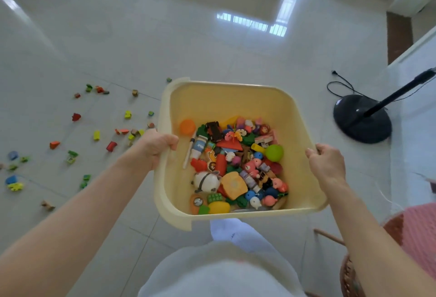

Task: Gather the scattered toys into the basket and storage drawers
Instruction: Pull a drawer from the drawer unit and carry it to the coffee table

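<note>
Both hands, left (157,146) and right (326,162), clamp the bin (226,98) rims; loose blocks (96,135) lie floor-left, nearer left hand.

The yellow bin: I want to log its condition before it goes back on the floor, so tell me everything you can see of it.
The yellow bin is a pale, squarish tub of smooth plastic with rounded corners and a flared rim. It is held above the tiled floor, the left hand and right hand each gripping an opposite rim. Small colourful toys cover the near part of its bottom; the far part is bare.
</note>
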Tool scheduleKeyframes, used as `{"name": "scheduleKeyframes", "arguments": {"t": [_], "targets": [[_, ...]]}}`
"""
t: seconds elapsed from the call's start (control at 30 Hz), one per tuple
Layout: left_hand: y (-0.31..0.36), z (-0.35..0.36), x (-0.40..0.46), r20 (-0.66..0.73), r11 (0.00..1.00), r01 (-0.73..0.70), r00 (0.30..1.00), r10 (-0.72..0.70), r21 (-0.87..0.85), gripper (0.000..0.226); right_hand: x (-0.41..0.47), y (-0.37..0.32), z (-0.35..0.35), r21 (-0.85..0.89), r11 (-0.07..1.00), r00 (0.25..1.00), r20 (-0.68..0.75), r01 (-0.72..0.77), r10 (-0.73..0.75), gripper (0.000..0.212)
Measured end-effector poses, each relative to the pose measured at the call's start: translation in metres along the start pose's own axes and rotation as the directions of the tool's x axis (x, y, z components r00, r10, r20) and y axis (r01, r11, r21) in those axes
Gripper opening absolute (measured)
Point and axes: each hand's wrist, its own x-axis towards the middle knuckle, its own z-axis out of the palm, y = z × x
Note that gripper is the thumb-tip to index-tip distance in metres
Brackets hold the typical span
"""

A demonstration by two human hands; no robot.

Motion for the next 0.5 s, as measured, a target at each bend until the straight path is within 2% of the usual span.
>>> {"name": "scheduleKeyframes", "arguments": {"t": [0.3, 0.5], "targets": [[0.133, 0.013, 0.118, -0.095, 0.994, 0.002, 0.995, -0.012, -0.107, 0.024, 0.182, -0.142, 0.006, 0.011, 0.987, 0.987, 0.026, 0.161, -0.161, 0.021], [0.224, 0.019, 0.233, -0.122, 0.989, -0.052, 0.992, 0.035, -0.135, 0.045, 0.288, -0.224, 0.037, 0.004, 0.988, 0.988, 0.020, 0.154, -0.154, 0.024]]}}
